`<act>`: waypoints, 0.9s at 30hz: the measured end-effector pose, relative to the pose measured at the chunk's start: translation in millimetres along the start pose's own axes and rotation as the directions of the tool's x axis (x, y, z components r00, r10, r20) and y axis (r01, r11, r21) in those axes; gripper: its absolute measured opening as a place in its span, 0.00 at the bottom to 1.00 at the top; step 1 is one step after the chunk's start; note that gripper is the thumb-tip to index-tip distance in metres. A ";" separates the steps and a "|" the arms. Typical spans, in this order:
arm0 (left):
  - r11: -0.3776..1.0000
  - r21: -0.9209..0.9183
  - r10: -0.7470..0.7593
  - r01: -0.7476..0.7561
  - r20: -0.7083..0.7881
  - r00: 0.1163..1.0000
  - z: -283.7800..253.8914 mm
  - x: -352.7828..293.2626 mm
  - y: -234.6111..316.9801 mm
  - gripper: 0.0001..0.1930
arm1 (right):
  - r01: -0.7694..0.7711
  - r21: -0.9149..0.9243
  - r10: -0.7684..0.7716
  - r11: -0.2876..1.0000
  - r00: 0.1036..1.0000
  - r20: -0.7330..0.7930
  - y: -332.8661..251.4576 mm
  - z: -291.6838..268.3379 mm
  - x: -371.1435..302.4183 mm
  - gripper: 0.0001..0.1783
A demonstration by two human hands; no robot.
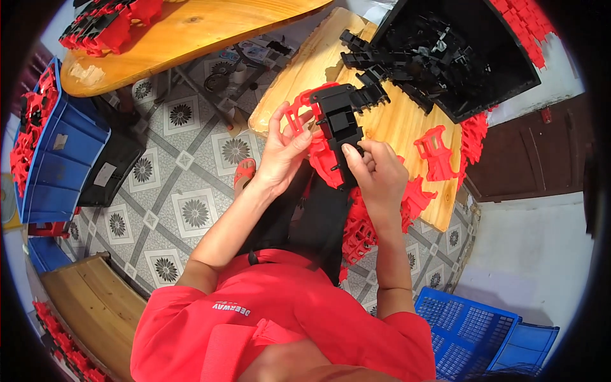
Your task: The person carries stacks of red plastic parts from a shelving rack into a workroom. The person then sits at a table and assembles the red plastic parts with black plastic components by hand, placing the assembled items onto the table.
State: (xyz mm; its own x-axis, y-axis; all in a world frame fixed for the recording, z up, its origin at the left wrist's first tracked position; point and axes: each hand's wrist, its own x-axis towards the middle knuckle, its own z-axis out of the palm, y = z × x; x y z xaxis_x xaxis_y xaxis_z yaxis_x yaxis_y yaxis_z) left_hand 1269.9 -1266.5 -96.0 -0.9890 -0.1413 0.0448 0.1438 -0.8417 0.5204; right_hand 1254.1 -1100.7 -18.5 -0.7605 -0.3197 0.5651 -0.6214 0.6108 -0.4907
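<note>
My left hand (286,153) grips a red plastic frame (326,162) by its left side, the thumb lying across it. Against that frame sits a black plastic part (337,111), tilted over my lap at the table's near edge. My right hand (380,172) is closed on the lower right edge of the black part, thumb and fingertips pressed to it. Whether the two pieces are fully joined cannot be made out. Just beyond them, several loose black parts (375,92) lie on the wooden table. A single red frame (438,153) rests right of my right hand.
A black tray (512,76) holding black parts stands at the far right of the wooden table (293,79). Red frames (363,235) are heaped beside my right leg. At left are a blue bin (60,146) and another table (210,22); blue crates (468,331) sit lower right.
</note>
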 end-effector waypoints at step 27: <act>0.996 -0.090 -0.006 0.016 0.106 0.994 -1.2 -6.1 -3.1 0.41 | 0.075 -0.070 -0.075 0.995 0.997 0.004 -13.0 7.2 -16.8 0.15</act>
State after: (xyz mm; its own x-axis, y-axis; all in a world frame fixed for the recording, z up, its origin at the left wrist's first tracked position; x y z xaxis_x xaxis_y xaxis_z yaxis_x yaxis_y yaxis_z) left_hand 1275.6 -1263.6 -98.9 -0.9881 -0.0802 0.1313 0.1308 -0.8871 0.4426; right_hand 1273.6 -1108.5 -26.4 -0.7127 -0.3674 0.5975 -0.6618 0.6346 -0.3992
